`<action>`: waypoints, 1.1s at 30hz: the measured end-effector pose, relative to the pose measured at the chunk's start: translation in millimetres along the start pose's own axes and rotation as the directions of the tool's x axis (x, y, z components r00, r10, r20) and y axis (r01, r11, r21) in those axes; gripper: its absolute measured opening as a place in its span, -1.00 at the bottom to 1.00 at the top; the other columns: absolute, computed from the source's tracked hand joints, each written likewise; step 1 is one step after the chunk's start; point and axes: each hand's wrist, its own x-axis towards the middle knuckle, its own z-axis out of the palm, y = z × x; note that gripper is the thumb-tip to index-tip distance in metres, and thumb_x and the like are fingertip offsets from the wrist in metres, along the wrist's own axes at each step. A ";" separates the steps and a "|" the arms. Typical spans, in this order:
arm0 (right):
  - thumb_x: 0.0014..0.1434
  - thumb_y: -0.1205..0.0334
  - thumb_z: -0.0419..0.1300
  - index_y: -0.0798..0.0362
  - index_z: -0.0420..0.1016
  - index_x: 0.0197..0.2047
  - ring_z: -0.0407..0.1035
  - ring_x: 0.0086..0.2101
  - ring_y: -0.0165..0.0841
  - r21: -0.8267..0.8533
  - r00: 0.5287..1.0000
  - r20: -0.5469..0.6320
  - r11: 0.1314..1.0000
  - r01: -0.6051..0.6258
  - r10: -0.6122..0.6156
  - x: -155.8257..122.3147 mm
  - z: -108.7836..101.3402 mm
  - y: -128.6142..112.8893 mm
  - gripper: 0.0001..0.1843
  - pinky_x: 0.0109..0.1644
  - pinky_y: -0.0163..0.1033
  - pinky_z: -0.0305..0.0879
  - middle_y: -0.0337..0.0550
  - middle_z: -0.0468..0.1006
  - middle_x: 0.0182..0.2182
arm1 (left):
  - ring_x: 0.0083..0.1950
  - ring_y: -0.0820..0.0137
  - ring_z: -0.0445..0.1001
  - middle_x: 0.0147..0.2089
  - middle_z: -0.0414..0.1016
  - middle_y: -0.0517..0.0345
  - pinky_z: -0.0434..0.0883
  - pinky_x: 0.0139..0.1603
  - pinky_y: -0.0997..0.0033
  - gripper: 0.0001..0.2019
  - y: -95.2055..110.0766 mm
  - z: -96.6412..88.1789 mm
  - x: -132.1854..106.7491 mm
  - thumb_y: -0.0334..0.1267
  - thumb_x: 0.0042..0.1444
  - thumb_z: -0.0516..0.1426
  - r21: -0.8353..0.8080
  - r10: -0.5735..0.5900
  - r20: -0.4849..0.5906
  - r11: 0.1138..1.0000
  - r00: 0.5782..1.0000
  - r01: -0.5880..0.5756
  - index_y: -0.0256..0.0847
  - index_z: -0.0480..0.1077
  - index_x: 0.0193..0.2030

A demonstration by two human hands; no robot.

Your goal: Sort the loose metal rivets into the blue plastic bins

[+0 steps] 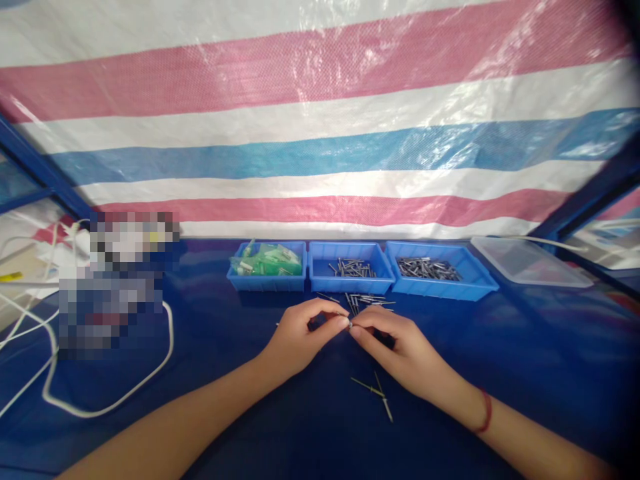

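Blue bench [270,427], bins [353,285] along its far edge.
Left hand [303,332] and right hand [400,343] pinch a tiny piece [351,325]; probably light, stiff, slippery, best taken by its ends.

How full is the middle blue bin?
Only partly full: metal pins lie loosely in the middle bin, and its bare blue bottom shows to their left.
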 end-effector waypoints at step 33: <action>0.23 0.13 0.09 0.06 0.48 -0.18 0.39 -0.26 -0.20 -0.726 0.914 -0.351 0.675 -0.130 -0.201 12.9 -87.0 33.8 -0.77 -0.14 -0.11 0.28 -0.04 0.54 -0.30 | 0.02 0.26 0.36 0.06 0.37 0.04 0.28 0.06 0.30 -0.69 -8.3 -58.9 11.6 -0.09 0.19 0.13 0.484 0.163 0.578 0.720 0.800 -0.497 -0.02 0.43 0.06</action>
